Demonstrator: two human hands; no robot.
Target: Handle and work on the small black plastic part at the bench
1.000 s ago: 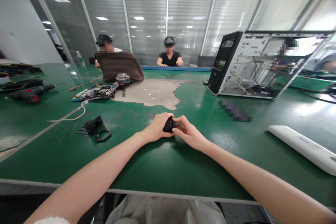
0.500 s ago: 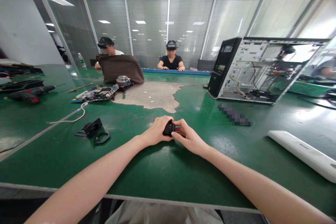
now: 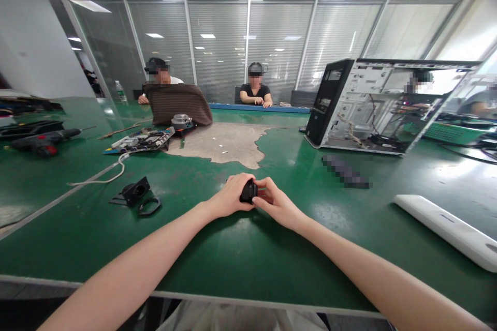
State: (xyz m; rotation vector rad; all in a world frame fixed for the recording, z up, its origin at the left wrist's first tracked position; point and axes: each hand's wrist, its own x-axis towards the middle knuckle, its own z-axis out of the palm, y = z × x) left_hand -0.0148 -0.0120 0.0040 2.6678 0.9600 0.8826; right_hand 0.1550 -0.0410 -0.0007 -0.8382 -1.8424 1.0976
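We see our left hand wrapped around a black part, in front of us over the green bench; our right hand pinches it from the right side.

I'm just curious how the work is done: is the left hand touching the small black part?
Touching. The head view shows the left hand wrapped around the black part, fingers over its far side and thumb on its near side.
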